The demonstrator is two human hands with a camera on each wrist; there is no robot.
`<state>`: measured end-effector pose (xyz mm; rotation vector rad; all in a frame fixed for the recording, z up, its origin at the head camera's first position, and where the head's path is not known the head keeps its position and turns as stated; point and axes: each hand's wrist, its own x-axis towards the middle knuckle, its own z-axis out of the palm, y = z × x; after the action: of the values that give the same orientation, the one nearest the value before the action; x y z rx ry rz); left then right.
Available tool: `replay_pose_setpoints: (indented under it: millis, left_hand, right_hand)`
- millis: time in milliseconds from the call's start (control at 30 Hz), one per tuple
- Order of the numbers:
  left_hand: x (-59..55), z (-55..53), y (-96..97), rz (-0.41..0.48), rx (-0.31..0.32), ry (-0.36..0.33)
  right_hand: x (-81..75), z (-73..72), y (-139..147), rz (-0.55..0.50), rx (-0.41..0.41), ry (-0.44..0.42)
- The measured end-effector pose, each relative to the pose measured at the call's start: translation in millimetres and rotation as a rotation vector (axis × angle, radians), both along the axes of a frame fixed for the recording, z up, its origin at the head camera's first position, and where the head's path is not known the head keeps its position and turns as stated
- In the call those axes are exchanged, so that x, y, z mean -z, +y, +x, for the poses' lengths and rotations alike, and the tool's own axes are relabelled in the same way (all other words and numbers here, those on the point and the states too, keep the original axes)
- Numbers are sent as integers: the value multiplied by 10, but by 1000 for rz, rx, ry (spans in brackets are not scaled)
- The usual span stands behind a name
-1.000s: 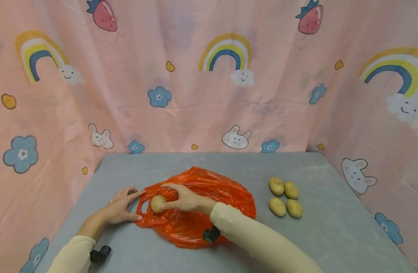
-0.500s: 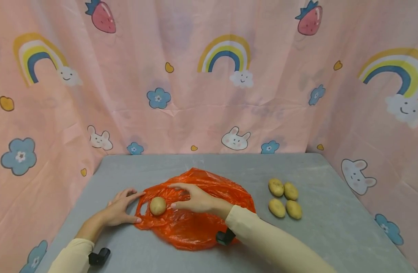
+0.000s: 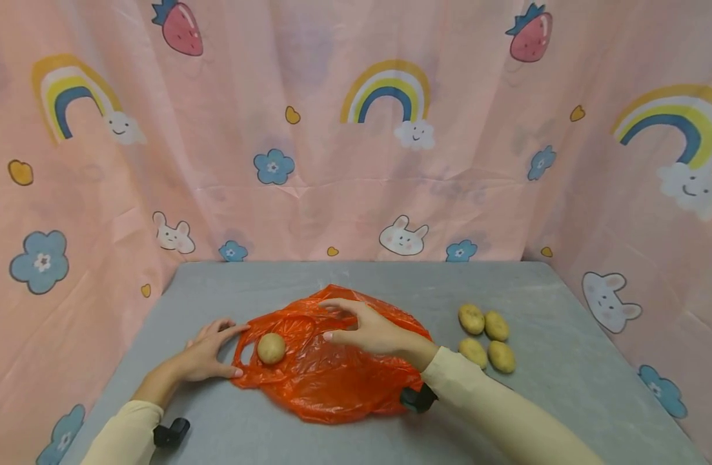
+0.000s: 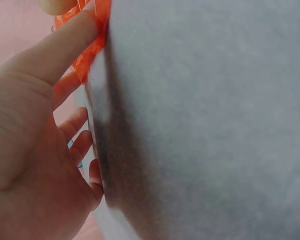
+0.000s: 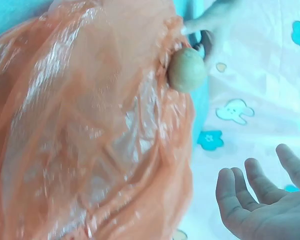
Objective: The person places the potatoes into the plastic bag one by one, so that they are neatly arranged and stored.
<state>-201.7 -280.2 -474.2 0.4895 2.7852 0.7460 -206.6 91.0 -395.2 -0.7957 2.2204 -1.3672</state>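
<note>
An orange-red plastic bag [image 3: 344,387] lies flat on the table, its handle end toward the left. On that end rests a single potato [image 3: 271,349], untouched by either hand. My left hand [image 3: 207,354] has thumb and index finger spread, their tips resting on the bag's handle edge; in the left wrist view the thumb [image 4: 65,47] presses the orange plastic while the other fingers touch the table. Above the bag's middle is my right hand [image 3: 367,329], fingers loosely spread and holding nothing. The right wrist view shows the potato [image 5: 187,70] apart from the right hand [image 5: 270,205].
Several potatoes [image 3: 472,319] sit grouped on the right side of the grey table [image 3: 565,400]. A pink patterned curtain [image 3: 332,213] hangs behind the table and along both sides. A small black device [image 3: 172,433] is strapped at the left wrist.
My right hand has let go of the potato on the bag's handle end and moved right over the bag. The left hand, bag and potato stay in place.
</note>
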Motion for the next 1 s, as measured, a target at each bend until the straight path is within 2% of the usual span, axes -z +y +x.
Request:
replay_pose_setpoints:
  millis: [333, 500, 1000]
  left_hand:
    - [-21, 10, 13, 6, -6, -4]
    - [-39, 17, 21, 14, -10, -28]
    - [4, 5, -4, 11, -5, 8]
  right_hand:
    - [-75, -2, 397, -9, 69, 78]
    - [-98, -2, 632, -29, 80, 132]
    - [-15, -95, 1337, 86, 260, 175]
